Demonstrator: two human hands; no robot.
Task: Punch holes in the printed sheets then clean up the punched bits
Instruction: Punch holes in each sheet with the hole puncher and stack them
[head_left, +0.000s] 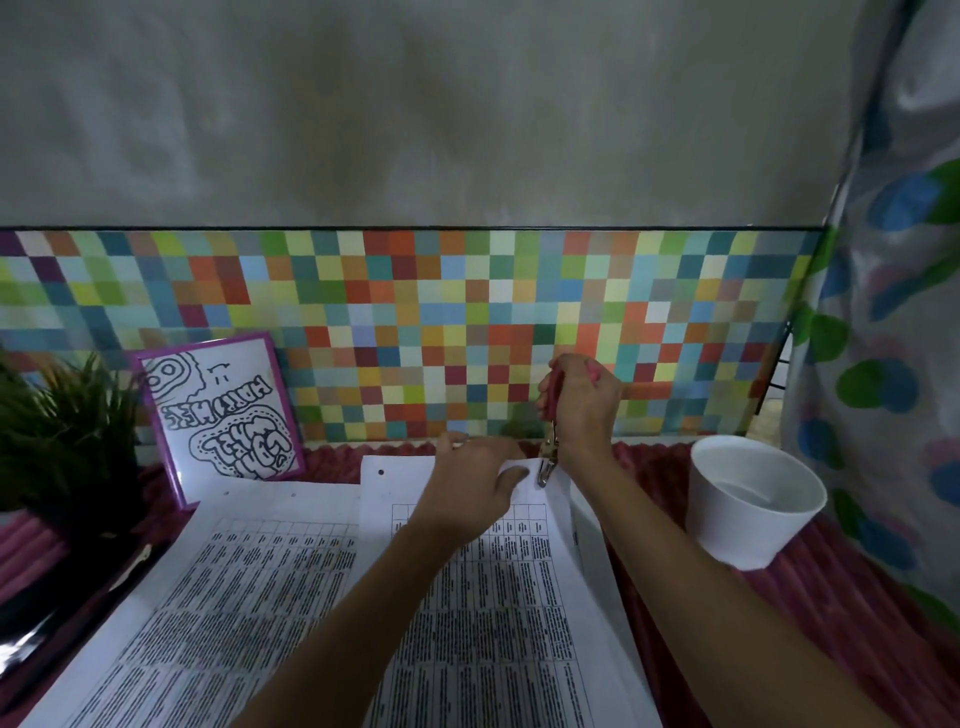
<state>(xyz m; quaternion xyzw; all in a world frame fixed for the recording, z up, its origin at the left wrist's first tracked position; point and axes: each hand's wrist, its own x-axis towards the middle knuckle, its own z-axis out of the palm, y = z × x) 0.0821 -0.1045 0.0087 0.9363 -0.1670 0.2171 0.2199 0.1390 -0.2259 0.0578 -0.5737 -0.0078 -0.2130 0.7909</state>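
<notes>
The top sheet (467, 597) lies on the pile in front, its far right corner lifted into the metal jaws of the hole punch (548, 457). The right hand (582, 400) is clenched round the punch's pink handles; the left hand (467, 493) pinches the sheet's far edge, thumb just beside the jaws. One hole (381, 472) already shows at the far left corner. The right edge of the sheet bows upward, so it could slip as the punch bites and leave the second hole out of line, or tear the corner. The thumb risks a nip. Punched bits may drop into the ribbed red cloth (779, 623) instead of the white cup (753, 499) nearby, where they would be fiddly to pick out
</notes>
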